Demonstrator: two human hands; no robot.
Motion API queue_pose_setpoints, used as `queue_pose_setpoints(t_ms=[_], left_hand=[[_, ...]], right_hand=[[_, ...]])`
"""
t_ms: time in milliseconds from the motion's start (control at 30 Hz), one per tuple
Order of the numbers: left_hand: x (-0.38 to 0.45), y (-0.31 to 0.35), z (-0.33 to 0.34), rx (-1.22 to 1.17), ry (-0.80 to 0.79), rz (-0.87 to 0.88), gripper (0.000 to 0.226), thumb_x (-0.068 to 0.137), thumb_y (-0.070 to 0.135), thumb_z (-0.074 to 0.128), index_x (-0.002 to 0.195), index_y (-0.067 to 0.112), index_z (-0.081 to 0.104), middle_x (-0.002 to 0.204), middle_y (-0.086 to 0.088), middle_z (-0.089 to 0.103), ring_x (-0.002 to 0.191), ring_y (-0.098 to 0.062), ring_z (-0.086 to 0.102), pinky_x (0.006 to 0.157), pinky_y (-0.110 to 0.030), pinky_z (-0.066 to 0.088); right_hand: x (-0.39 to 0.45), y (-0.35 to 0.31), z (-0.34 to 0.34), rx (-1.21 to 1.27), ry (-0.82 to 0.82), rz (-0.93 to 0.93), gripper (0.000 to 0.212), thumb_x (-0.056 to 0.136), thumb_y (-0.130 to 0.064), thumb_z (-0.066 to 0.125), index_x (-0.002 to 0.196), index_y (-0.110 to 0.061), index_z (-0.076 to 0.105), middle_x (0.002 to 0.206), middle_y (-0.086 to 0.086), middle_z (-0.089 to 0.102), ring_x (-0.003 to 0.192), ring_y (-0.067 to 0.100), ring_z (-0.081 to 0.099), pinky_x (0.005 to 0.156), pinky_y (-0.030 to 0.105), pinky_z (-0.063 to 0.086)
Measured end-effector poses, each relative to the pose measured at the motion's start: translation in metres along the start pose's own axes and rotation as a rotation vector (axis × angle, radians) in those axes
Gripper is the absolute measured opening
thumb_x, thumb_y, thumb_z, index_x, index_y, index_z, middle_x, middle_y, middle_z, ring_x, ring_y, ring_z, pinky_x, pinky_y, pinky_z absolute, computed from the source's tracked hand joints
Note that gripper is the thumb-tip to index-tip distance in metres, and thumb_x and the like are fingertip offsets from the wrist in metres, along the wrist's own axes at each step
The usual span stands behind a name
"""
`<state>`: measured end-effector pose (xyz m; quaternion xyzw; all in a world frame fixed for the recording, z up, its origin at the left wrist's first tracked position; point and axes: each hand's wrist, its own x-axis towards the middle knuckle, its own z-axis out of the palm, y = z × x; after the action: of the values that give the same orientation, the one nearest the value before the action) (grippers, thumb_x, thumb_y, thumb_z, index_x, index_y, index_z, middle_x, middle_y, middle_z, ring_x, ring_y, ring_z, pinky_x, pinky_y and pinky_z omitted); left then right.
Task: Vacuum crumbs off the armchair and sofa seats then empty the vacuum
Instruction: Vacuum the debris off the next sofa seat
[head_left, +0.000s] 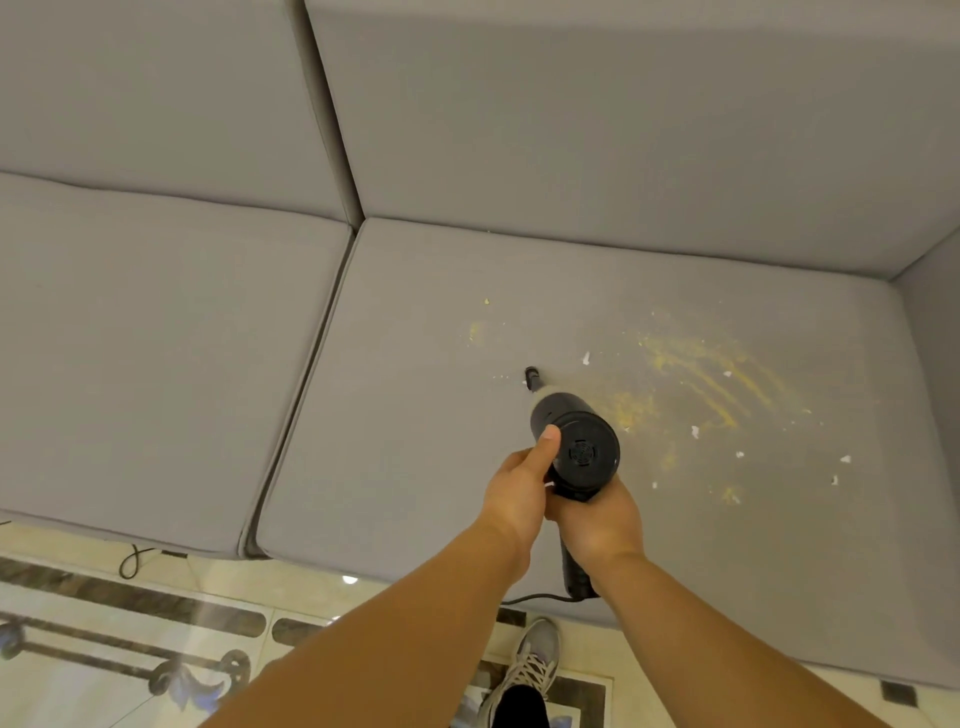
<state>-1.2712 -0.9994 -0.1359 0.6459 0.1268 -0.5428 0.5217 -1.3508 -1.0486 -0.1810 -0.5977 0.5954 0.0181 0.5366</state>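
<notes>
we've got our left hand (519, 486) wrapped round the black vacuum (576, 441), thumb lying up along its body, and our right hand (597, 525) curled round the handle just below. the nozzle (532, 376) sits on the right seat cushion (395, 415) near its middle. yellow crumbs (701, 369) and white bits (845, 459) spread toward the cushion's right edge, cord (535, 598) trailing off the front edge.

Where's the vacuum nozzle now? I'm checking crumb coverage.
Head view: the nozzle rests mid right seat cushion, left of the yellow crumbs.

Bare forearms (415, 623); grey white-laced sneaker (535, 660) below a black trouser leg (519, 706).
</notes>
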Motion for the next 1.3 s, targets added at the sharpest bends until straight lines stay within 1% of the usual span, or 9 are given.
queue_pose_setpoints(t_ms=[200,267,367,633,800,1000,1100,1200,1300], left_hand=[[0.012,0.008,-0.009,-0.001,0.095,0.025,0.044,0.087,0.055,0.053,0.112,0.019,0.058,0.103,0.001,0.065,0.091,-0.008,0.059,0.068,-0.022,0.043],[0.012,0.008,-0.018,-0.020,0.117,0.034,0.041,0.088,0.054,0.053,0.110,0.020,0.057,0.098,0.004,0.065,0.090,-0.008,0.059,0.066,-0.022,0.043],[0.010,0.008,-0.023,-0.017,0.102,0.039,0.043,0.088,0.054,0.051,0.113,0.020,0.057,0.097,0.006,0.064,0.088,-0.006,0.059,0.065,-0.021,0.041],[-0.002,-0.004,0.002,0.002,0.006,-0.003,0.041,0.089,0.054,0.052,0.111,0.020,0.058,0.099,0.006,0.064,0.092,-0.006,0.059,0.071,-0.021,0.043],[-0.006,-0.013,-0.005,-0.025,0.081,0.020,0.031,0.089,0.050,0.053,0.105,0.024,0.057,0.097,0.007,0.064,0.086,-0.003,0.057,0.064,-0.016,0.041],[0.006,-0.003,-0.025,-0.027,0.170,0.082,0.037,0.089,0.052,0.052,0.110,0.022,0.058,0.100,0.006,0.063,0.093,-0.007,0.057,0.084,-0.028,0.039],[0.011,0.000,-0.025,-0.028,0.176,0.075,0.039,0.089,0.054,0.051,0.109,0.022,0.058,0.099,0.007,0.063,0.100,-0.014,0.058,0.088,-0.031,0.039],[0.010,0.001,-0.017,-0.048,0.127,0.041,0.043,0.088,0.054,0.051,0.115,0.022,0.059,0.105,0.004,0.065,0.105,-0.017,0.058,0.089,-0.031,0.040],[0.009,0.005,-0.007,-0.062,0.089,0.042,0.041,0.088,0.054,0.053,0.112,0.021,0.061,0.106,0.002,0.066,0.098,-0.012,0.060,0.082,-0.027,0.043]], right_hand=[[0.011,-0.012,0.014,0.042,-0.100,-0.018,0.032,0.073,-0.007,0.074,0.091,-0.031,0.064,0.080,-0.002,0.071,0.080,0.023,0.066,0.072,0.036,0.053],[0.011,-0.015,0.022,0.023,-0.134,-0.023,0.032,0.072,-0.008,0.073,0.098,-0.027,0.066,0.083,0.001,0.071,0.081,0.023,0.066,0.072,0.037,0.054],[0.011,-0.015,0.022,-0.022,-0.137,-0.017,0.034,0.071,-0.011,0.072,0.102,-0.023,0.067,0.085,0.000,0.070,0.080,0.021,0.064,0.065,0.029,0.048],[0.002,0.008,-0.003,-0.031,-0.021,0.006,0.037,0.074,-0.016,0.075,0.107,-0.027,0.065,0.088,-0.001,0.071,0.082,0.021,0.065,0.064,0.028,0.046],[-0.003,0.014,0.010,0.016,-0.083,-0.017,0.038,0.074,-0.015,0.078,0.109,-0.026,0.066,0.087,-0.002,0.072,0.082,0.020,0.066,0.064,0.028,0.048],[0.010,-0.005,0.036,0.043,-0.154,-0.070,0.038,0.075,-0.016,0.077,0.109,-0.029,0.065,0.091,-0.003,0.072,0.088,0.021,0.067,0.077,0.034,0.054],[0.016,-0.009,0.034,0.001,-0.170,-0.085,0.037,0.075,-0.016,0.074,0.108,-0.028,0.065,0.088,-0.002,0.071,0.085,0.021,0.066,0.071,0.031,0.051],[0.018,-0.006,0.024,-0.022,-0.127,-0.081,0.038,0.075,-0.015,0.073,0.109,-0.027,0.064,0.088,-0.002,0.070,0.083,0.021,0.065,0.068,0.029,0.048],[0.019,-0.008,0.014,-0.014,-0.097,-0.078,0.040,0.075,-0.016,0.075,0.110,-0.029,0.063,0.091,-0.002,0.071,0.086,0.022,0.066,0.072,0.032,0.051]])
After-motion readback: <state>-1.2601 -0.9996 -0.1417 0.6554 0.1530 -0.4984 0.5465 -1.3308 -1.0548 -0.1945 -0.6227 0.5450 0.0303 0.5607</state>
